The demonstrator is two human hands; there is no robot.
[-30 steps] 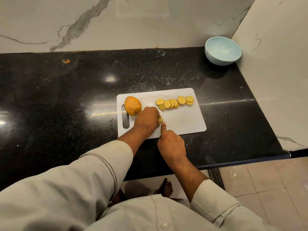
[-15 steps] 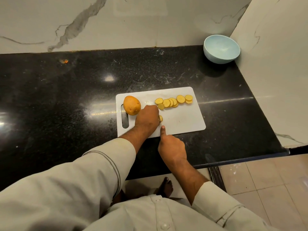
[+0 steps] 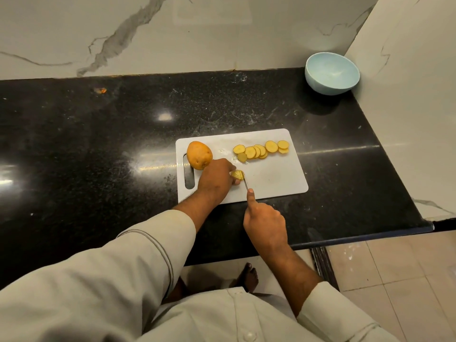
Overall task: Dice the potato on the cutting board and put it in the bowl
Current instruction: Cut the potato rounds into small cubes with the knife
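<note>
A white cutting board (image 3: 276, 178) lies on the black counter. On its left end sits a whole potato (image 3: 199, 155). A row of several yellow potato slices (image 3: 261, 150) lies along its far edge. My left hand (image 3: 216, 177) holds down a small potato piece (image 3: 237, 174) near the board's middle. My right hand (image 3: 264, 223) grips a knife (image 3: 245, 185), forefinger stretched along its spine, with the thin blade set against the piece. The light blue bowl (image 3: 332, 73) stands empty in the far right corner.
The black counter (image 3: 98, 144) runs left, with a small orange scrap (image 3: 100, 90) near the back wall. Marble walls close the back and right side. The counter's front edge (image 3: 370, 236) drops to a tiled floor, where a bare foot (image 3: 249, 277) shows.
My right hand has drawn back toward me, so the knife blade now shows between the forefinger and the potato piece. More of the piece is visible under my left fingers.
</note>
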